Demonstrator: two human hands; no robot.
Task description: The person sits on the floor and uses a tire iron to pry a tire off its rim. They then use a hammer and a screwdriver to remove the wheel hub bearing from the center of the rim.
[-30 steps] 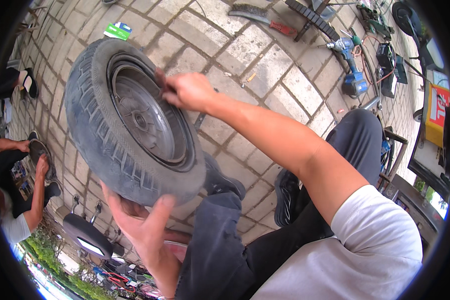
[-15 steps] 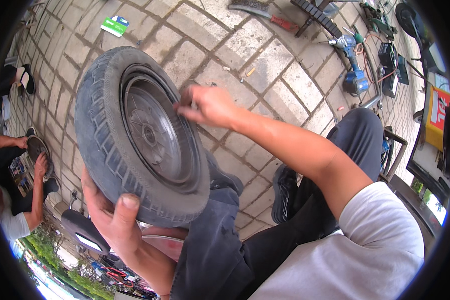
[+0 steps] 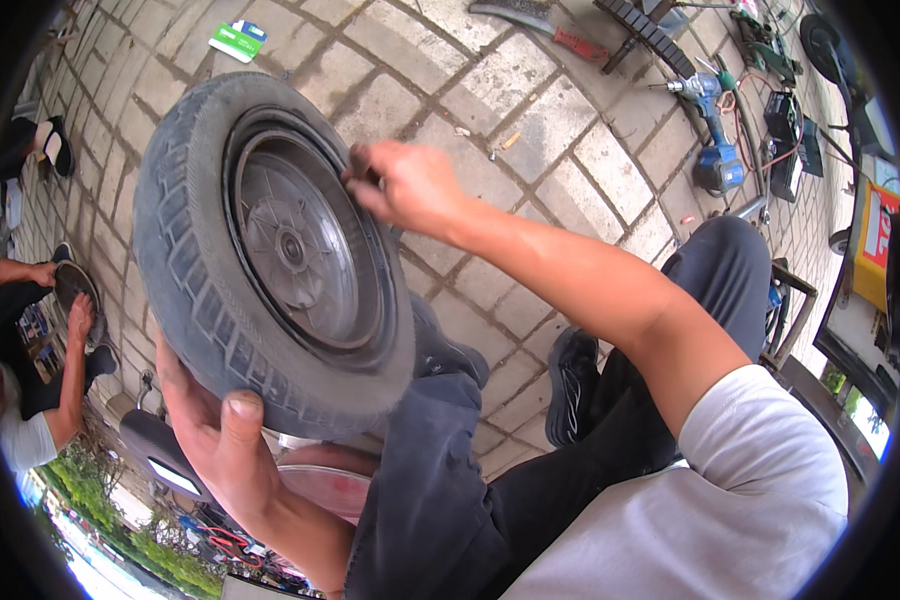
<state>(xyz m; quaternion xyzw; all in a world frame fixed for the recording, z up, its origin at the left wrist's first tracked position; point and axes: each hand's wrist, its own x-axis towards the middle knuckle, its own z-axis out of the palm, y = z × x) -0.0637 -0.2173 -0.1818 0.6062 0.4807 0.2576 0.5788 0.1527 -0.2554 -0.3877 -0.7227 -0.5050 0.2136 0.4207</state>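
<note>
A scooter wheel (image 3: 290, 225) with a worn black tyre (image 3: 185, 215) stands tilted by my left knee, its grey metal hub facing up and right. My left hand (image 3: 215, 430) holds the tyre from below at its lower left, the thumb lying on the tread. At the upper right, my right hand (image 3: 400, 185) is closed against the inner edge where tyre and rim meet. Its fingers are curled and the tips look dark; whether they pinch anything small I cannot make out. A round reddish surface (image 3: 315, 482) shows under the wheel beside my left forearm.
On the paving lie a green card (image 3: 238, 40), a brush with a red handle (image 3: 578, 42) and a blue cordless drill (image 3: 715, 140). Black boxes (image 3: 785, 135) stand at the far right. At the left edge another person (image 3: 65, 330) handles a round dark part.
The wheel has shifted slightly left and up, and my left hand has gone with it. My right hand has moved a little up along the rim edge, fingers still curled.
</note>
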